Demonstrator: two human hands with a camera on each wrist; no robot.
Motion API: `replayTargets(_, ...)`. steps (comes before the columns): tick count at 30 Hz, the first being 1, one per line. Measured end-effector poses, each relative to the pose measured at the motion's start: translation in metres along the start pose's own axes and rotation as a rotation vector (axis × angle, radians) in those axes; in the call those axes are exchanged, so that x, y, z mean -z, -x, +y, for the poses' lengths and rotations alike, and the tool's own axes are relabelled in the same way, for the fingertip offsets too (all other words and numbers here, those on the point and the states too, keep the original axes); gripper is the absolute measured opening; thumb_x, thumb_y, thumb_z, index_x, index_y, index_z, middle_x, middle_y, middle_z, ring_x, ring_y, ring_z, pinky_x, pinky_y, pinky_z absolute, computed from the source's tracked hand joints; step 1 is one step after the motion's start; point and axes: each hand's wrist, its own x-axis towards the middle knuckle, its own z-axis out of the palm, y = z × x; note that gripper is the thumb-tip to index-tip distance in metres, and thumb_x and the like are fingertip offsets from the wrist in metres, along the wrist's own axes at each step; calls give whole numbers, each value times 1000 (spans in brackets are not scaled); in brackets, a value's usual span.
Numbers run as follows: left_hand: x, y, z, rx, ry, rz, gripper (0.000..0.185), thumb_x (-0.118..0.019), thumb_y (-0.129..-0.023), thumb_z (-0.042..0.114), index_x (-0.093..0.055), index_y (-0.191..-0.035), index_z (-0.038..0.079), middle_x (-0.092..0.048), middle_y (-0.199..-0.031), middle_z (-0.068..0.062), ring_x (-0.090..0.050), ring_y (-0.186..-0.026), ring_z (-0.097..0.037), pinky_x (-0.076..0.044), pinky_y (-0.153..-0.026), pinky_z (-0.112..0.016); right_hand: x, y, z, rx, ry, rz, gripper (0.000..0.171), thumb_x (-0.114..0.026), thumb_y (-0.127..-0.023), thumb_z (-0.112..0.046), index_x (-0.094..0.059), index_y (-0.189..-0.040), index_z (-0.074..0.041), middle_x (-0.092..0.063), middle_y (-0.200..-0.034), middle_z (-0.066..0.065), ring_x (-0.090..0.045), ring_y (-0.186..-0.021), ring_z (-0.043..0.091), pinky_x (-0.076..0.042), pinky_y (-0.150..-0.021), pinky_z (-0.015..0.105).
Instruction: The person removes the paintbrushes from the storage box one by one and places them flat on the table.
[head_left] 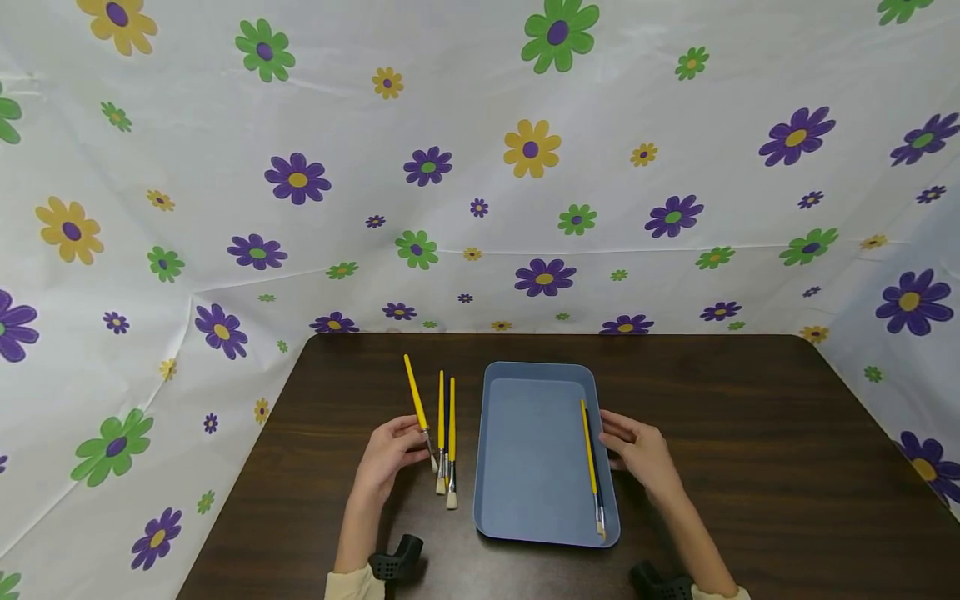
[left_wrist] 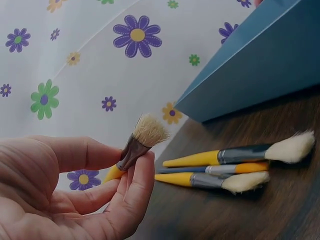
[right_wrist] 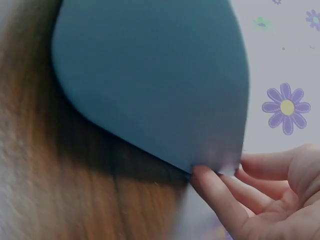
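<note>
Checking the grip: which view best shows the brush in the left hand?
Left wrist: the brush fills the frame, pinched near its ferrule by the left hand. Head view shows it small, handle slanting away. Right wrist view does not show it.

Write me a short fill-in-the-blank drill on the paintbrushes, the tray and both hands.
1. The left hand pinches one yellow-handled paintbrush near its ____.
2. Inside the grey-blue plastic tray lies ____ paintbrush.
3. The right hand touches the tray's ____ side.
4. The loose brushes lie on the dark wooden ____.

Missing: bristles; one; right; table
</note>
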Motion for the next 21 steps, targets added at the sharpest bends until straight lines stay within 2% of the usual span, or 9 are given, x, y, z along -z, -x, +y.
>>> replayTargets(7,6,-3,-4,18,-3,26,45,-56,-98,-6,-46,-139,-21,-60,-120,-30,-68,-90,-19,-62,-76,-31,7,1,-1,-1,3,-79,49,-62,-102,-1,-48,-147,12,-59,-137,33,-73,-104,33,-63,-70,37)
replayTargets(11,8,-4,-5,23,-15,31,44,-56,-99,-6,-46,-138,-21,-61,-117,-29,-67,-88,-18,-62,-77,-33,8,2,-2,-13,-10,-93,48,-61,-102,-1,-48,-147,12,-59,-137,34,-72,-106,34,-63,-70,37)
replayTargets(21,11,-3,-7,36,-145,40,41,-60,-97,-7,-50,-133,-21,-62,-112,-26,-66,-86,-18,-62,-73,-34,9,1,-1,-22,-45,-97,47,-61,-102,0,-48,-146,13,-59,-136,34,-73,-105,33,-63,-71,38)
